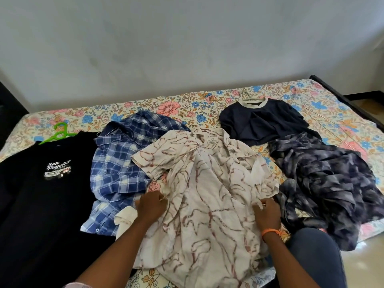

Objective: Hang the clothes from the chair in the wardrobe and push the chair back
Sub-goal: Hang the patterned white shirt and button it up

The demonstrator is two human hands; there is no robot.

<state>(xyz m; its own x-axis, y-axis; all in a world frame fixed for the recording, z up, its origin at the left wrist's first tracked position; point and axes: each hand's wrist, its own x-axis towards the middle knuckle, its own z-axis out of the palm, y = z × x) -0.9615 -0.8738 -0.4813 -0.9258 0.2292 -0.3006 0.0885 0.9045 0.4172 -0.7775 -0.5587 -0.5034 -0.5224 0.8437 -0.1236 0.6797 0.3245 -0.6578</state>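
A cream shirt with brown line print (199, 183) lies spread on the bed in front of me, collar label facing up. My left hand (150, 206) grips its left front edge. My right hand (268, 213), with an orange band at the wrist, pinches its right front edge. To the left lie a blue plaid shirt (122, 163) and a black San Francisco T-shirt (41, 194) on a green hanger (58, 134). At the right lie a navy T-shirt (261, 121) on a pale hanger (248, 97) and a dark tie-dye garment (324, 183). No chair or wardrobe is in view.
The bed (166, 107) has a floral sheet and stands against a white wall (187, 48). Its dark frame (342, 96) shows at the right. My knee in dark trousers (315, 252) is at the bed's near edge, with glossy floor (363, 256) beside it.
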